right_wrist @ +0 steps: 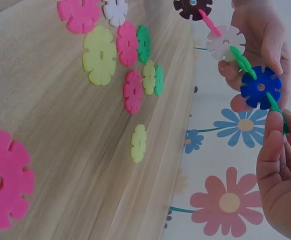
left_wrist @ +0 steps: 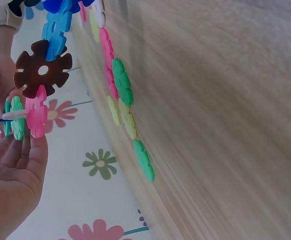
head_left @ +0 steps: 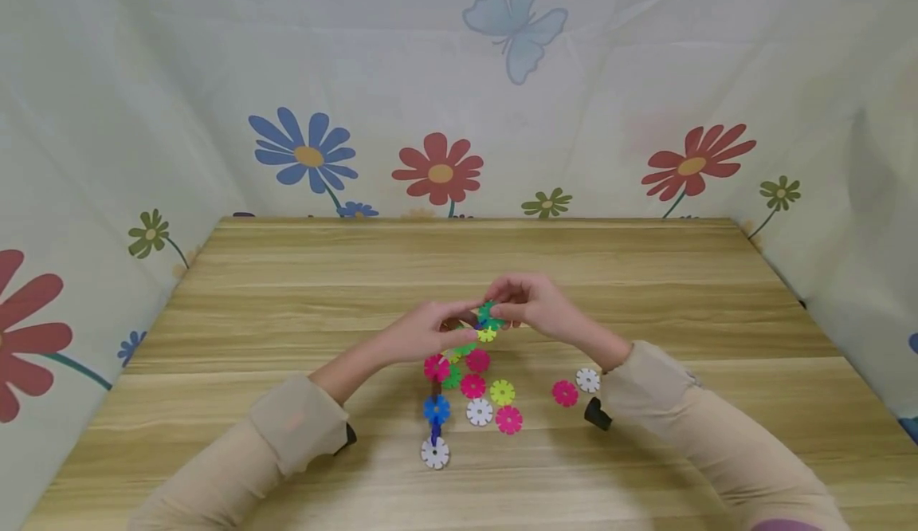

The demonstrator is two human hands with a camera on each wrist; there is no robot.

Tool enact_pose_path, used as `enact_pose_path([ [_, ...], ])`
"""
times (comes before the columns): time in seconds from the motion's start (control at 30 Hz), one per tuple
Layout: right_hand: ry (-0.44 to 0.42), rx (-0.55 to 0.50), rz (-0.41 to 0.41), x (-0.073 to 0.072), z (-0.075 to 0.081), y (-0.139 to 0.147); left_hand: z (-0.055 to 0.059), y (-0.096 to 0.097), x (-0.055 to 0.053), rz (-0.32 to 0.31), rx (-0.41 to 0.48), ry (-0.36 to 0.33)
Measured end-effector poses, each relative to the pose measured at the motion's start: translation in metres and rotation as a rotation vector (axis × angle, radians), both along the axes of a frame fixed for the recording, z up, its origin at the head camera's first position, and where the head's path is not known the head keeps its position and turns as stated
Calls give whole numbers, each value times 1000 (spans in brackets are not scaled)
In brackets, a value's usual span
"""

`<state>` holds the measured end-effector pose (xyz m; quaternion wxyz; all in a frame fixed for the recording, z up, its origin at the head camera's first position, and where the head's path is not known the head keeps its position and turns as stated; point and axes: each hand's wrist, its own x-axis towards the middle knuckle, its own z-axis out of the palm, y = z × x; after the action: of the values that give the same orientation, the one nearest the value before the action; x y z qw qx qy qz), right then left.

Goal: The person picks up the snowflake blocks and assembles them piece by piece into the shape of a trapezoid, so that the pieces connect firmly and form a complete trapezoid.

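Observation:
A chain of slotted plastic snowflake discs hangs between my hands, with white, green, pink, brown and blue discs linked edge to edge. My left hand (head_left: 423, 336) holds the chain around its blue disc (right_wrist: 261, 87), the thumb on one side and the fingers behind. My right hand (head_left: 534, 304) pinches the green disc (head_left: 490, 316) that slots into that blue disc at the chain's end. The brown disc (left_wrist: 43, 69) and pink disc (left_wrist: 36, 111) hang farther along. Toward me, the chain runs down through a light blue disc (head_left: 437, 409) to a white disc (head_left: 434, 453).
Loose discs lie on the wooden table (head_left: 323, 260): pink (head_left: 509, 419), yellow (head_left: 502, 392), white (head_left: 479, 411) and several others. A pink disc (head_left: 565, 393) and white disc (head_left: 588, 380) lie by the right sleeve. A flower-printed cloth (head_left: 602, 100) surrounds the table.

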<state>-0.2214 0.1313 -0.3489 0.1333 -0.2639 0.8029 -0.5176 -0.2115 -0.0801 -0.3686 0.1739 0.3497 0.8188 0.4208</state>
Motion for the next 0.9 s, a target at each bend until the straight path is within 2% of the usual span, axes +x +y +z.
enact_pose_path([
  [0.17,-29,16,-25,-1,-3,5,0,-3,-3,19,5,-11],
  [0.27,-21,57,-8,-3,-6,14,-1,-7,-7,37,12,3],
  [0.37,-2,112,40,-3,-9,23,-2,-12,-11,63,31,12],
  [0.5,17,201,136,-1,-15,37,-2,-19,-15,136,49,4],
  [0.73,-81,351,243,6,-26,56,-2,-28,-22,235,73,-20],
  [0.9,-94,391,305,10,-38,67,-2,-32,-25,272,104,-53],
])
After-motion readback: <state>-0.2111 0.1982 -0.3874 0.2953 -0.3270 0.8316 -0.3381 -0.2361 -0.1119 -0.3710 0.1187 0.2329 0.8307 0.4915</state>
